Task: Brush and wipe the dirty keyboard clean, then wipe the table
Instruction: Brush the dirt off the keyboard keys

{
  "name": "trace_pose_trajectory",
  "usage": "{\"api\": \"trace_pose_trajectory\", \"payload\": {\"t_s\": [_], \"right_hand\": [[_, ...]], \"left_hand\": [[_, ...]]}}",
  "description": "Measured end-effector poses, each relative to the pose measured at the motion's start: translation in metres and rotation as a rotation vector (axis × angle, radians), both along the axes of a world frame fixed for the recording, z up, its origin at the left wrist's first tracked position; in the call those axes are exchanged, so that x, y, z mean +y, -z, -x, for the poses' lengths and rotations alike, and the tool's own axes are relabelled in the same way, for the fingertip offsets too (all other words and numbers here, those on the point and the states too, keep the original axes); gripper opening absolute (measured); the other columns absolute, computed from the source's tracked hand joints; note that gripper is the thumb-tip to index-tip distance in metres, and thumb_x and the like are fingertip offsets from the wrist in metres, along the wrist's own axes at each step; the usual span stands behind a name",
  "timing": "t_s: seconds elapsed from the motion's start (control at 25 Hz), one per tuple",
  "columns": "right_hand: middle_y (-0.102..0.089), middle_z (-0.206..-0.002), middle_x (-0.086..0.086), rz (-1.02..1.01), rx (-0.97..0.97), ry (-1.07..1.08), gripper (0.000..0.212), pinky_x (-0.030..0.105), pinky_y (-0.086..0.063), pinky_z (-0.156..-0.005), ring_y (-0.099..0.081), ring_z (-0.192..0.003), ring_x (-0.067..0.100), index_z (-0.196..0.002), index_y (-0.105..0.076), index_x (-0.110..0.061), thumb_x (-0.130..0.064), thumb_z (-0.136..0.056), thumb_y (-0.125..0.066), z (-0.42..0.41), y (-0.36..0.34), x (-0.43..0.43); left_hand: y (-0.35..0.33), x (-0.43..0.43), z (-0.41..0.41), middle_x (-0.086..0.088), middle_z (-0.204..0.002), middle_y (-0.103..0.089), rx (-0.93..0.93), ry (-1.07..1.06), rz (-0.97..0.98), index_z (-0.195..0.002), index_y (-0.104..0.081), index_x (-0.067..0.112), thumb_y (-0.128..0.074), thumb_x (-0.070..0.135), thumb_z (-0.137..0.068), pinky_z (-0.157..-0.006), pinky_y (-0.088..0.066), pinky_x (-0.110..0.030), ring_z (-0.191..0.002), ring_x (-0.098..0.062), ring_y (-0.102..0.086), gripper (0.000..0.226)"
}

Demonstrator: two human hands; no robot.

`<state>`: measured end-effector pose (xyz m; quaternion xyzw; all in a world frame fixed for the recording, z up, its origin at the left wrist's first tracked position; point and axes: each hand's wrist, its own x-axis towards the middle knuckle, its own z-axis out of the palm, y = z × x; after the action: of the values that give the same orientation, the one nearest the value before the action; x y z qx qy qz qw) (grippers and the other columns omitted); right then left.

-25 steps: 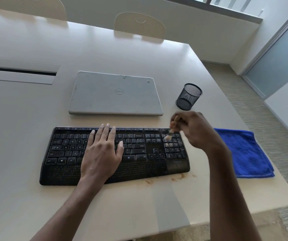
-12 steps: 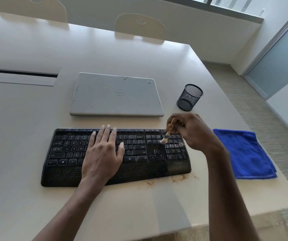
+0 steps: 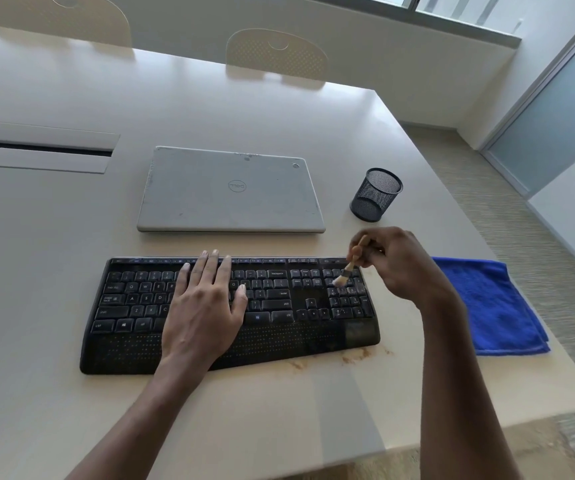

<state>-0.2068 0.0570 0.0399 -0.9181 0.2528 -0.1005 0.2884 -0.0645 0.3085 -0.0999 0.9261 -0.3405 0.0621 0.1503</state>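
Two hands used. Left hand [image 3: 206, 306], fingers straight, was laid flat on the black keyboard [image 3: 279, 341], presumably to steady it; small brush [image 3: 346, 270] was pinched by right hand [image 3: 397, 268], bristles on the keyboard's 3 o'clock end.

Ahead of the fingers [image 3: 371, 241] of the right hand [image 3: 397, 265]: cup [image 3: 376, 195] close, laptop [image 3: 230, 192] leftward; cloth [image 3: 487, 306] lies right; bare table [image 3: 341, 233] between them.

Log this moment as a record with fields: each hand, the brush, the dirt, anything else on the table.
Left hand: flat on the keyboard, fingers straight
Right hand: holds a small brush
Brush tip: on the number pad keys
Dirt: brown crumbs on the table by the keyboard's near edge
Cloth: blue, folded, right of keyboard
Others: closed laptop, mesh cup
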Motion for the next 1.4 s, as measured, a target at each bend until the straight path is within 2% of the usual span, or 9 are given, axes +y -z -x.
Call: {"api": "trace_pose_trajectory", "payload": {"t_s": [0.24,0.36,0.52,0.68,0.8,0.96,1.08,1.28,1.4], "right_hand": [[-0.073,-0.078,0.004,0.128,-0.123,0.344,0.017,0.04,-0.063,-0.073,-0.073,-0.068,0.013,-0.091,-0.067,-0.011,-0.014,-0.103,-0.057,0.009,0.011,-0.005],[-0.071,-0.072,0.002,0.117,-0.147,0.349,0.02,0.038,-0.061,-0.068,-0.071,-0.062,0.008,-0.091,-0.066,-0.009,-0.015,-0.105,-0.054,0.002,0.019,0.012],[-0.071,-0.075,0.004,0.133,-0.015,0.342,0.021,0.048,-0.062,-0.07,-0.071,-0.068,0.022,-0.086,-0.064,-0.012,-0.02,-0.103,-0.054,0.012,0.023,0.009],[-0.071,-0.076,0.005,0.153,-0.118,0.354,0.021,0.035,-0.061,-0.064,-0.07,-0.064,0.01,-0.09,-0.065,-0.01,-0.017,-0.105,-0.054,0.004,0.016,0.014],[-0.072,-0.076,0.004,0.114,-0.093,0.327,0.02,0.041,-0.062,-0.072,-0.072,-0.067,0.014,-0.088,-0.067,-0.012,-0.015,-0.104,-0.055,0.007,0.022,0.016],[-0.072,-0.074,0.002,0.096,-0.036,0.342,0.021,0.045,-0.063,-0.072,-0.073,-0.067,0.017,-0.085,-0.066,-0.014,-0.017,-0.103,-0.056,0.018,0.016,0.008],[-0.073,-0.08,0.003,0.132,-0.146,0.393,0.019,0.043,-0.062,-0.074,-0.072,-0.072,0.018,-0.091,-0.068,-0.011,-0.017,-0.104,-0.056,0.014,0.013,0.007],[-0.073,-0.076,0.002,0.102,-0.023,0.376,0.02,0.042,-0.063,-0.071,-0.072,-0.068,0.016,-0.087,-0.067,-0.012,-0.017,-0.103,-0.057,0.024,0.018,0.005],[-0.072,-0.081,0.004,0.158,-0.086,0.419,0.018,0.036,-0.06,-0.07,-0.071,-0.071,0.018,-0.091,-0.066,-0.01,-0.017,-0.104,-0.056,0.021,0.014,0.003]], "left_hand": [[0.001,0.0,0.0,-0.014,-0.164,-0.041,0.003,-0.002,0.0,-0.158,-0.044,0.011,-0.032,0.052,-0.103,-0.129,-0.024,-0.049,-0.156,-0.027,-0.032,0.069],[0.001,0.0,0.0,-0.014,-0.164,-0.041,0.0,0.001,0.005,-0.157,-0.044,0.011,-0.031,0.052,-0.103,-0.129,-0.023,-0.049,-0.156,-0.027,-0.033,0.069],[0.002,-0.001,0.0,-0.014,-0.164,-0.041,-0.002,-0.003,0.005,-0.157,-0.044,0.012,-0.031,0.052,-0.103,-0.129,-0.023,-0.048,-0.156,-0.026,-0.033,0.069],[0.002,0.0,-0.001,-0.014,-0.164,-0.041,0.002,0.002,0.003,-0.158,-0.044,0.012,-0.031,0.053,-0.104,-0.13,-0.022,-0.048,-0.156,-0.026,-0.032,0.069],[0.002,-0.001,0.0,-0.014,-0.164,-0.04,0.002,0.002,0.004,-0.158,-0.043,0.012,-0.031,0.053,-0.103,-0.129,-0.023,-0.049,-0.156,-0.026,-0.032,0.069],[0.003,-0.001,-0.001,-0.015,-0.164,-0.041,0.002,0.0,0.004,-0.157,-0.044,0.011,-0.031,0.052,-0.103,-0.129,-0.023,-0.049,-0.156,-0.027,-0.033,0.069],[0.002,0.0,-0.001,-0.014,-0.165,-0.04,0.004,0.006,-0.006,-0.158,-0.043,0.011,-0.029,0.053,-0.103,-0.13,-0.022,-0.049,-0.157,-0.026,-0.031,0.07],[0.001,-0.001,-0.001,-0.015,-0.164,-0.04,0.001,0.004,0.002,-0.158,-0.043,0.011,-0.03,0.053,-0.104,-0.129,-0.023,-0.049,-0.156,-0.027,-0.032,0.07],[0.002,-0.001,0.0,-0.015,-0.164,-0.04,0.003,0.004,0.001,-0.158,-0.043,0.011,-0.03,0.053,-0.104,-0.129,-0.023,-0.049,-0.156,-0.027,-0.032,0.07]]}}
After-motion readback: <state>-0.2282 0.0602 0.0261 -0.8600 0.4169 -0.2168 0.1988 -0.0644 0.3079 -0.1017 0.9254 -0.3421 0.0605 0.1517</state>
